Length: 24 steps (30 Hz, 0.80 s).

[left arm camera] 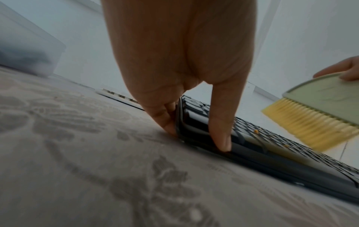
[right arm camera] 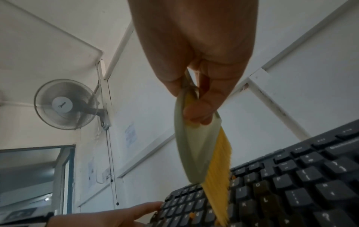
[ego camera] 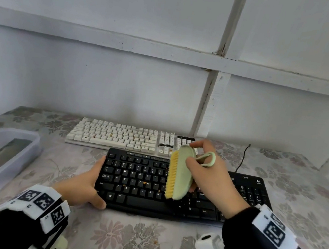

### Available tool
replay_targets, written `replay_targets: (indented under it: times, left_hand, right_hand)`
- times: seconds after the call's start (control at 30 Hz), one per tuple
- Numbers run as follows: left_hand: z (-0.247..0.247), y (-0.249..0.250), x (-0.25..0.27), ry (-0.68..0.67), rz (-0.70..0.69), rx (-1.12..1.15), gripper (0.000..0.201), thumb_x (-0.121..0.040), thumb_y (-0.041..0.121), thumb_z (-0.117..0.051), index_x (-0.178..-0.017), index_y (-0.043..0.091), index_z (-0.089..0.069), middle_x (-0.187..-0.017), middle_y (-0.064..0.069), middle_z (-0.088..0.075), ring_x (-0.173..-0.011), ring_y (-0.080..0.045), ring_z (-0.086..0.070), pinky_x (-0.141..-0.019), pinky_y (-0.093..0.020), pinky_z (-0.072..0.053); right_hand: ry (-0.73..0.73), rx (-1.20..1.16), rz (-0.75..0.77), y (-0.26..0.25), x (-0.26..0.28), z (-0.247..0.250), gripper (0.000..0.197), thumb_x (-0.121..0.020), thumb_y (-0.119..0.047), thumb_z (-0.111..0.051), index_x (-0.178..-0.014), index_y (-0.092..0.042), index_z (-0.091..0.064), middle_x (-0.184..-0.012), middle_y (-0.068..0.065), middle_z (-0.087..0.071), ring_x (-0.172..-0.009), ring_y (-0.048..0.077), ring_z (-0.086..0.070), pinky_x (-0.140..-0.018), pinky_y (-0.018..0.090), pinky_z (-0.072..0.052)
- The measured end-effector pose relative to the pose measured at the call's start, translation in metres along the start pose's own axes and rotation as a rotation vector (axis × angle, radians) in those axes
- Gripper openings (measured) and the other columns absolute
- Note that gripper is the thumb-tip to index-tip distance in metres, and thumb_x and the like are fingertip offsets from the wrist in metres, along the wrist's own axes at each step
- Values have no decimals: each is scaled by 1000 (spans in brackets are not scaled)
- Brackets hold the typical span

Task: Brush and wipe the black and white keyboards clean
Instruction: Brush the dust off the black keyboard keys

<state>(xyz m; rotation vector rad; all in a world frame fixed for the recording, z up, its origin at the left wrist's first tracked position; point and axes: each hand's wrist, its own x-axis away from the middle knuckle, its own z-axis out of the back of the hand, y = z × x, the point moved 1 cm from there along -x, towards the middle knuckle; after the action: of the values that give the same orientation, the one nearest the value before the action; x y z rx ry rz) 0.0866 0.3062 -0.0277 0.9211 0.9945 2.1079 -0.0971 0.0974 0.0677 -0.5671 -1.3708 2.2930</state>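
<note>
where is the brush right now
In the head view, the brush is right of centre, gripped by the right hand over the black keyboard, bristles facing left.

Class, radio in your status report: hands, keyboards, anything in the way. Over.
Left hand braces black keyboard's left end. Right hand grips brush over its middle keys. Crumbs on it and white keyboard. Nothing blocking.

The strip of flowered tablecloth [ego camera: 136, 239] in front of the black keyboard [ego camera: 140, 186] lies open, as does the cloth to its right, crossed at the back only by a thin cable [ego camera: 242, 158]. On the left a clear plastic tub [ego camera: 32, 138] narrows the way, leaving a band of cloth between it and the left hand [ego camera: 86, 185] braced on the keyboard's end. The right hand [ego camera: 212, 181] and its brush [ego camera: 180, 174] block the middle keys, and the white keyboard [ego camera: 116, 136] sits just behind, close to the wall [ego camera: 101, 86].
</note>
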Motion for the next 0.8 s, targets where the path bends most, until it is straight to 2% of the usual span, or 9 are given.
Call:
replay_targets:
  times: [0.07,0.13,0.3,0.43,0.53,0.6,0.63,0.73,0.8]
  left_hand:
    - [1,-1,0,-1,3,-7,127,-63,-7,-75,-142,47,8,-122,31,-39,-112,1,-46,-84,-12,-38]
    - [1,-1,-1,-1,-1,-12,128,-62,-6,-75,-142,47,7,-123,31,-39,-115,-1,-45,-87,-14,-37]
    - [1,-3,-2,9,10,-6,129,-61,-6,-76,-143,47,7,-124,24,-44,-115,-5,-49,-96,-22,-39]
    - [0,-2,-3,8,-6,13,126,-62,-11,-73,-139,50,6,-122,26,-43,-110,2,-47,-86,-14,-40]
    - [0,-2,-2,16,-2,10,126,-62,-11,-73,-139,50,6,-123,27,-42,-113,0,-48,-92,-19,-40]
    - [-1,0,-1,20,-1,-3,125,-62,-10,-73,-138,50,4,-122,27,-42,-113,-1,-48,-96,-23,-40]
    - [-1,1,-1,25,-7,-4,122,-63,-12,-73,-135,52,2,-120,28,-42,-111,1,-48,-93,-20,-40]
    - [-2,4,0,35,-12,8,116,-65,-15,-70,-126,54,0,-117,28,-41,-107,4,-47,-83,-11,-39]
    - [-2,1,-2,34,0,12,120,-63,-14,-71,-131,53,1,-120,28,-42,-109,3,-47,-84,-13,-40]
  right_hand:
    - [-34,13,-17,2,-4,-7,18,-92,-9,-47,-107,-19,-46,-90,13,-64,-59,16,-62,-42,25,-50]
    - [-78,24,-54,5,-2,-12,16,-91,-8,-47,-105,-16,-45,-90,12,-63,-55,15,-60,-40,24,-49]
    - [-173,19,-102,7,11,-11,9,-89,-10,-50,-99,-12,-49,-73,7,-58,-46,20,-52,-36,25,-44]
    - [-107,-23,-98,3,8,0,9,-89,-9,-51,-97,-13,-53,-77,9,-61,-47,20,-54,-35,25,-44]
    - [-34,-27,-65,5,0,3,12,-91,-9,-50,-102,-14,-51,-87,18,-62,-49,14,-56,-37,24,-46]
    - [-50,-31,-59,8,-2,0,16,-90,-6,-49,-104,-15,-49,-85,15,-61,-47,8,-57,-38,24,-47]
    - [-75,-34,-67,10,-1,-2,16,-90,-6,-48,-103,-15,-48,-84,13,-61,-47,8,-57,-38,25,-47]
    - [-186,-1,-76,15,7,-6,15,-88,-6,-48,-99,-16,-49,-77,10,-56,-47,19,-52,-37,26,-46]
    - [-271,28,-91,13,13,-5,15,-86,-9,-50,-97,-18,-52,-69,4,-54,-46,23,-51,-38,27,-47]
